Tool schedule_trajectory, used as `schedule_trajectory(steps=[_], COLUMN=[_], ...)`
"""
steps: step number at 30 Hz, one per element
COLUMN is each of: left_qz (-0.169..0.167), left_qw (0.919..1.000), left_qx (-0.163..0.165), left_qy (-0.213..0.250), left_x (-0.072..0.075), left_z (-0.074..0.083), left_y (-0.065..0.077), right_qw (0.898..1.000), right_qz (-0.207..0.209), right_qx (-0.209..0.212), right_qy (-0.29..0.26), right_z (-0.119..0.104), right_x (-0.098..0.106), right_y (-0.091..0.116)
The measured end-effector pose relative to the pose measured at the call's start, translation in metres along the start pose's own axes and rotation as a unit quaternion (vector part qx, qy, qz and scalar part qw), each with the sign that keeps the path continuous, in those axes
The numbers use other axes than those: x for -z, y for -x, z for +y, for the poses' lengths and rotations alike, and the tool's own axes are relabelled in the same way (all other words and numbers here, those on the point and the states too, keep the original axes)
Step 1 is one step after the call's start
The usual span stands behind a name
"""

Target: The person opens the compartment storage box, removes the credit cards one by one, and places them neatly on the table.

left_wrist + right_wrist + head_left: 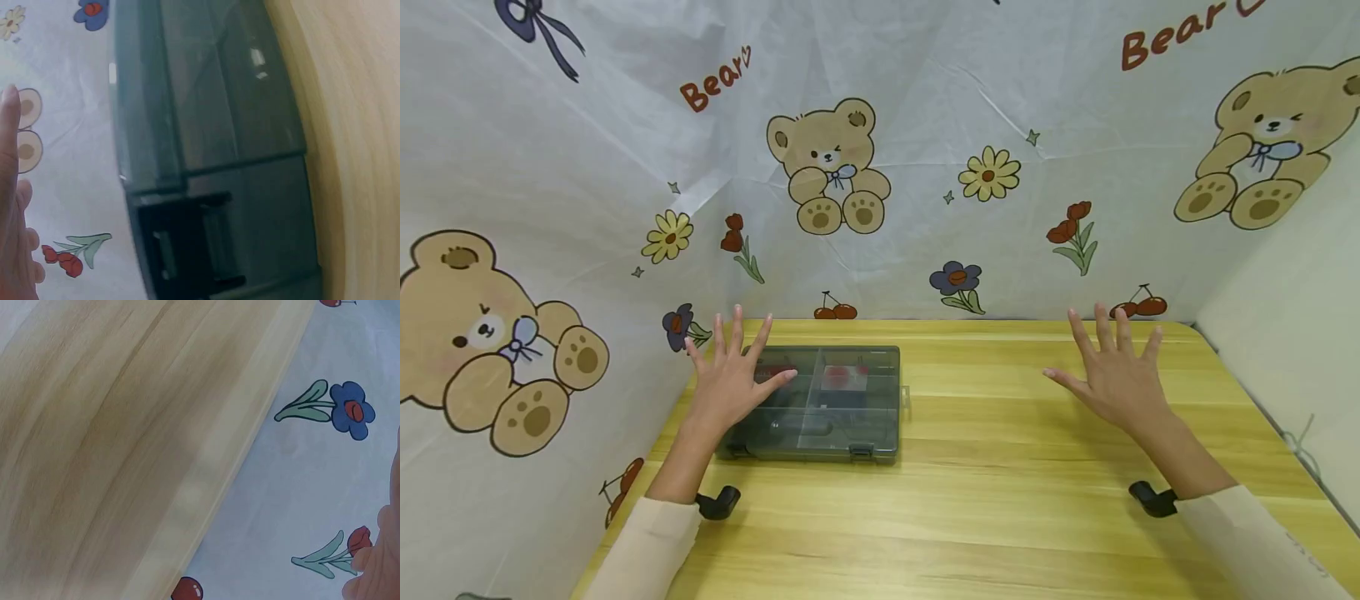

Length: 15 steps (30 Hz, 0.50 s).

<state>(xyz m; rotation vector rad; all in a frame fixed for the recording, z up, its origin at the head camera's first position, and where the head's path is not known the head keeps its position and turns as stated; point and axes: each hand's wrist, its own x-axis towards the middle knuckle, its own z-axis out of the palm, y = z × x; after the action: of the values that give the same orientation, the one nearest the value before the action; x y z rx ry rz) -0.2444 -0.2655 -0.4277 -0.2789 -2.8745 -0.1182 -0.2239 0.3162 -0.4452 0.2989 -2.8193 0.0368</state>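
Observation:
A translucent grey-green compartment box (pixel 857 425) with its lid down lies on the left of the wooden table. Red and white items show dimly through the lid; their kind is unclear. In the head view my left hand (pixel 727 379) overlaps the box's left part, fingers spread and holding nothing. The left wrist view shows the box (pixel 231 125) close up with a dark latch (pixel 187 247), and part of the left hand (pixel 12 206) at the edge. My right hand (pixel 1120 379) is over the table's right side, fingers spread, holding nothing; only its edge (pixel 378 569) enters the right wrist view.
The wooden table (pixel 1000 500) meets a patterned cloth (pixel 917 208) with bears and flowers at its back and left. A pale wall (pixel 1292 275) stands on the right, with a thin cord (pixel 1306 450) beside the table edge. Black wrist devices (pixel 721 503) sit at both cuffs.

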Motion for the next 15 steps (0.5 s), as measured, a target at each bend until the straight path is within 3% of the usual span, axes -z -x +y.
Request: schedule_trajectory(steps=[8, 15], left_qz=[0.029, 0.030], left_qw=[0.9988, 0.9934], left_qx=[-0.013, -0.018], left_qy=[0.039, 0.109], left_x=[0.014, 0.025], left_z=[0.007, 0.010], left_y=[0.016, 0.037], right_qw=[0.999, 0.993], right_qz=[-0.001, 0.023], right_qx=[0.022, 0.046], right_qy=[-0.030, -0.111], right_z=[-0.018, -0.053], right_x=[0.005, 0.019], right_y=[0.005, 0.015])
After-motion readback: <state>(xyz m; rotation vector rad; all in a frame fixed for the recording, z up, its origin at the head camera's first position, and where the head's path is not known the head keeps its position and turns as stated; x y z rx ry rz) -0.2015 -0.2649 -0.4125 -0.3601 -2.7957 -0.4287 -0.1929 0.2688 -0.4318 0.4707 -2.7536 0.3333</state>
